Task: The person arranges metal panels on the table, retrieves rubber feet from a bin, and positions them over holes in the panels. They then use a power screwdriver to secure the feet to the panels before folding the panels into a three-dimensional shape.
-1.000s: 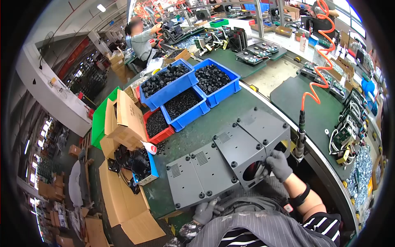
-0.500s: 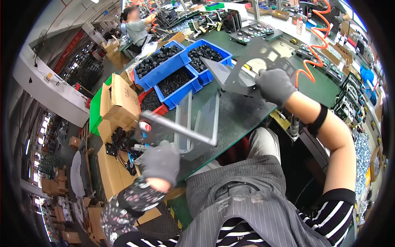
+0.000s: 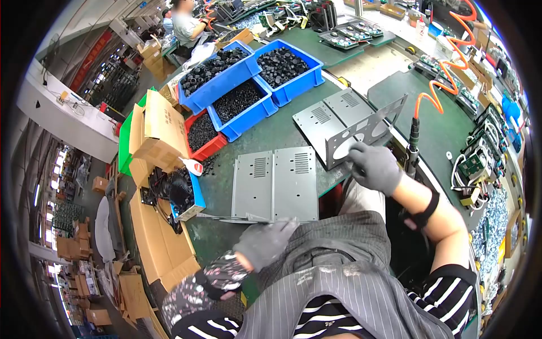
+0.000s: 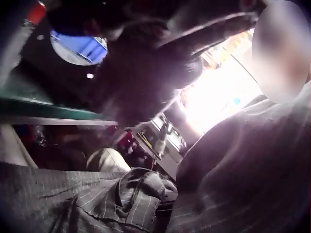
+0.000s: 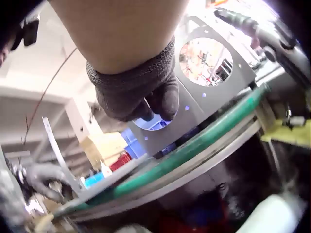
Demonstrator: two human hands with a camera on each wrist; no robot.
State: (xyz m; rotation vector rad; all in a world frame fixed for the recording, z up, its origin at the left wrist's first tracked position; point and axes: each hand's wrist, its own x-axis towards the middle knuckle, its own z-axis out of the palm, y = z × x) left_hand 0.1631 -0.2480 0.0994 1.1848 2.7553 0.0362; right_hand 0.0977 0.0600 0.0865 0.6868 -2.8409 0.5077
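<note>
Two grey sheet-metal housings lie near the bench's front edge, vented faces up, each with an upright plate toward me. My right hand (image 3: pixel 375 169) grips the right housing's plate (image 3: pixel 367 133) at a round hole; in the right wrist view the curled fingers (image 5: pixel 167 99) sit at the rim of that hole. The left housing (image 3: pixel 275 183) stands before my left hand (image 3: pixel 265 243), whose extended fingers overlap its upright plate, seen edge-on. In the right wrist view that left hand (image 5: pixel 46 179) is beside the plate's strip. The left wrist view is dark, with a holed plate (image 4: pixel 43 63) behind the hand.
Blue bins (image 3: pixel 268 96) and a red bin (image 3: pixel 217 148) of small black parts stand at the back left. An opened carton (image 3: pixel 164 248) and a small blue box (image 3: pixel 195 206) lie left. A driver (image 3: pixel 414 141) hangs on an orange coiled hose (image 3: pixel 446 96) at the right.
The housings were together with black feet upward, then lifted and turned over in separate hands. Now both stand on the bench, vents up, and my hands have come down with them.
</note>
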